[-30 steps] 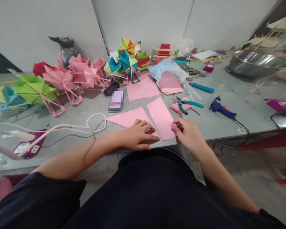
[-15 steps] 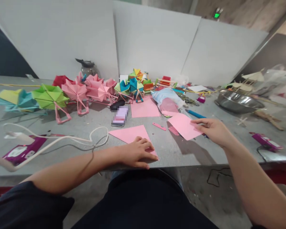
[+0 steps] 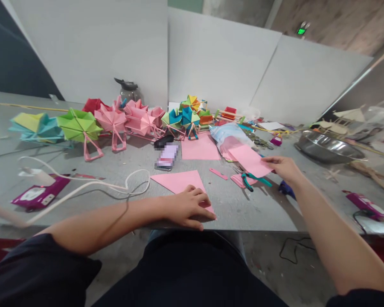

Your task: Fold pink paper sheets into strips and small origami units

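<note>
Pink sheet (image 3: 248, 160) pinched in my right hand (image 3: 284, 170), I had room to the tabletop's front edge (image 3: 243, 230); left hand (image 3: 189, 209) lay open there on pink paper (image 3: 179, 180). Phone screen (image 3: 167, 156) was unreadably pixelated.

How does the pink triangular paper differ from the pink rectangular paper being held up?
Shape: the pink triangular paper tapers to a point; the pink rectangular paper has four sides.
Pose: the triangular paper lies on the grey table; the rectangular paper is held above it.
Both are pink.
</note>
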The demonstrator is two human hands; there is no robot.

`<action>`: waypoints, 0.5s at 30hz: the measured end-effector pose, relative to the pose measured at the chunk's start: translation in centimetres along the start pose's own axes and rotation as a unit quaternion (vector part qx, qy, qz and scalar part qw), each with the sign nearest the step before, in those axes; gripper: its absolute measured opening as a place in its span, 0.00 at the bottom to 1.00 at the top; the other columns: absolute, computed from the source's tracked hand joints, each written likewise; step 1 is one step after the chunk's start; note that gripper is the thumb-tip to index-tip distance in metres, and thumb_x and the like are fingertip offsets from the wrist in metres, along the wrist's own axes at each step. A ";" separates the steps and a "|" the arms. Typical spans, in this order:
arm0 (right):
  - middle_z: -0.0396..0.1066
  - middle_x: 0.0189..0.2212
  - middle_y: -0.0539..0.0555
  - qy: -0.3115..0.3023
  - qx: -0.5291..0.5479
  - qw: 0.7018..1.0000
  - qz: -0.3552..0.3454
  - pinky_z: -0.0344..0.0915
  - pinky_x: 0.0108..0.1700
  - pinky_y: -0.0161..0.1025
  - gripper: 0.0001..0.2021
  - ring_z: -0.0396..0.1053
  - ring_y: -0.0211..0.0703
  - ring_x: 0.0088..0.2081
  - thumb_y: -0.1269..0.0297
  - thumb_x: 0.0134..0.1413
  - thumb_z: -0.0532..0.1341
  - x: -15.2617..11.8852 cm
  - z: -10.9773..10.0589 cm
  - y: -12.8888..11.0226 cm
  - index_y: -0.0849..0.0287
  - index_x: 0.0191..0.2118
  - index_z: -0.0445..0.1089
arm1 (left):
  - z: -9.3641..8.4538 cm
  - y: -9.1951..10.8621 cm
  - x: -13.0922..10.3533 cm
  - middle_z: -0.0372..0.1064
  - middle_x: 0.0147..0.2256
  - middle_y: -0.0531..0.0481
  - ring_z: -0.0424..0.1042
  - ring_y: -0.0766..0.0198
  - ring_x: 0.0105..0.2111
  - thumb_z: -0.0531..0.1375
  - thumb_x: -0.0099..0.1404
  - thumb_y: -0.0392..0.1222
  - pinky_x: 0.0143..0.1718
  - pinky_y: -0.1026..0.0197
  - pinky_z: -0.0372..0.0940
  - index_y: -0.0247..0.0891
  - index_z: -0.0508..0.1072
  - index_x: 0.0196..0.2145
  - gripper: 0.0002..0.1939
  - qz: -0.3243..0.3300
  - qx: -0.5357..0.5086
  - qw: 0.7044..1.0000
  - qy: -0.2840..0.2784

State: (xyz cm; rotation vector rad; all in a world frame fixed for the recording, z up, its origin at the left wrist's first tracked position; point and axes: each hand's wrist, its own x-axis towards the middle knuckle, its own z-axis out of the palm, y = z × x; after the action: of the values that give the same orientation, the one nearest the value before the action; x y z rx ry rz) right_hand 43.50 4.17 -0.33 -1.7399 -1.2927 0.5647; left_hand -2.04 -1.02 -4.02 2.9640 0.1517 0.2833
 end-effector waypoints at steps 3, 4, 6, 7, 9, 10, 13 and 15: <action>0.77 0.24 0.54 -0.022 -0.034 0.998 0.040 0.60 0.27 0.37 0.15 0.65 0.39 0.24 0.66 0.40 0.73 1.3 1.3 0.6 0.62 0.38 0.85 | 0.0 0.0 0.1 0.74 0.57 0.40 0.69 0.44 0.56 0.64 0.75 0.60 0.59 0.44 0.57 0.51 0.77 0.63 0.24 -0.005 -0.010 1.000 -0.010; 0.77 0.25 0.54 -0.027 -0.041 0.998 0.043 0.61 0.28 0.37 0.15 0.66 0.40 0.25 0.67 0.41 0.72 1.7 1.7 0.7 0.63 0.39 0.85 | 0.0 0.0 0.1 0.74 0.57 0.40 0.69 0.44 0.56 0.64 0.75 0.60 0.59 0.44 0.57 0.51 0.77 0.63 0.24 -0.007 -0.014 1.000 -0.013; 0.79 0.28 0.56 -0.033 -0.046 0.998 0.031 0.64 0.30 0.37 0.15 0.68 0.40 0.26 0.70 0.43 0.70 2.8 2.7 0.6 0.64 0.41 0.85 | -0.1 0.0 0.1 0.74 0.58 0.40 0.69 0.44 0.56 0.64 0.75 0.60 0.59 0.44 0.57 0.52 0.78 0.63 0.24 -0.011 -0.021 1.000 -0.014; 0.80 0.29 0.56 -0.031 -0.045 0.998 0.020 0.66 0.31 0.38 0.15 0.69 0.40 0.26 0.71 0.44 0.70 3.3 3.1 0.5 0.64 0.42 0.85 | -0.2 0.0 0.1 0.74 0.58 0.40 0.69 0.44 0.56 0.64 0.75 0.60 0.59 0.44 0.57 0.52 0.78 0.63 0.24 -0.013 -0.023 1.000 -0.013; 0.82 0.32 0.57 -0.020 -0.043 0.999 0.001 0.69 0.33 0.38 0.16 0.69 0.40 0.27 0.72 0.46 0.68 4.2 3.9 0.3 0.64 0.43 0.85 | -0.3 0.0 0.1 0.74 0.58 0.40 0.69 0.44 0.56 0.63 0.75 0.60 0.59 0.44 0.57 0.52 0.77 0.63 0.24 -0.013 -0.024 1.000 -0.014; 0.83 0.35 0.58 -0.013 -0.043 0.999 -0.007 0.70 0.34 0.38 0.17 0.70 0.40 0.28 0.72 0.46 0.68 4.6 4.3 0.2 0.64 0.44 0.85 | -0.3 0.0 0.1 0.74 0.58 0.40 0.69 0.44 0.56 0.63 0.75 0.60 0.59 0.44 0.57 0.51 0.77 0.63 0.24 -0.012 -0.022 1.000 -0.016; 0.84 0.44 0.60 0.003 -0.049 0.999 -0.023 0.73 0.37 0.39 0.22 0.73 0.42 0.31 0.71 0.48 0.66 5.4 5.3 0.1 0.63 0.51 0.84 | -0.4 0.1 0.1 0.73 0.58 0.38 0.69 0.43 0.57 0.63 0.75 0.60 0.60 0.44 0.57 0.49 0.76 0.64 0.25 -0.010 -0.019 1.000 -0.018; 0.84 0.49 0.60 -0.001 -0.059 0.998 -0.032 0.74 0.39 0.40 0.25 0.75 0.43 0.33 0.70 0.48 0.66 5.7 6.0 -0.1 0.63 0.54 0.83 | -0.3 0.0 0.1 0.73 0.59 0.39 0.69 0.43 0.57 0.64 0.75 0.60 0.60 0.44 0.57 0.49 0.76 0.64 0.26 -0.010 -0.022 1.000 -0.012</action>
State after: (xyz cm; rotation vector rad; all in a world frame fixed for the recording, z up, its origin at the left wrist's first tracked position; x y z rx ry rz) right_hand 40.88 11.65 -2.58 -1.7875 -1.4037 0.4619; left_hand -2.05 -1.01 -3.67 2.9189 0.1695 0.2439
